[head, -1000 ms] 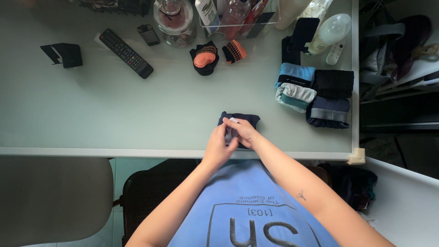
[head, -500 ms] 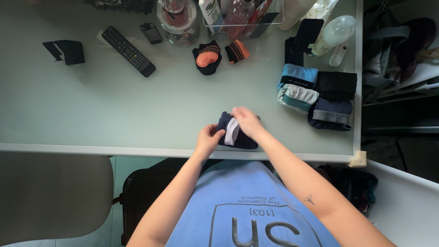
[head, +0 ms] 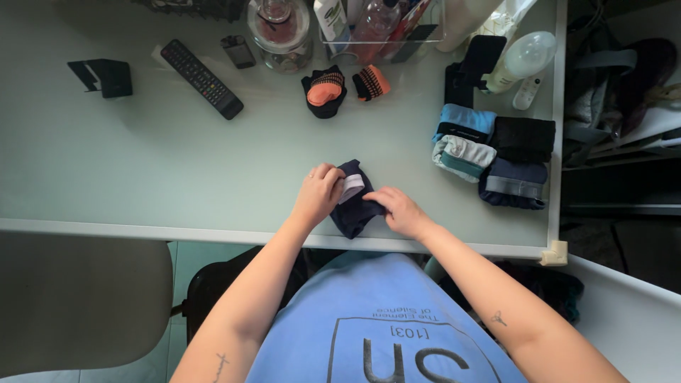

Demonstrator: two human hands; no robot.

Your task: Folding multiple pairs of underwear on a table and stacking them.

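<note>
A small dark navy garment (head: 352,210) with a pale waistband lies folded near the front edge of the pale green table (head: 142,170). My left hand (head: 318,193) grips its upper left part at the waistband. My right hand (head: 399,210) pinches its right side. Both hands hold the cloth on the table top, close together.
Several folded garments (head: 493,156) sit stacked at the right. Two rolled orange-and-black sock pairs (head: 344,86) lie at the back, beside a glass jar (head: 278,28), bottles, a black remote (head: 201,69) and a small black stand (head: 103,75). A grey chair (head: 78,305) is at lower left.
My left hand moved up onto the garment's waistband end; my right hand slid down to its right side. The bundle has turned and been folded narrower.
</note>
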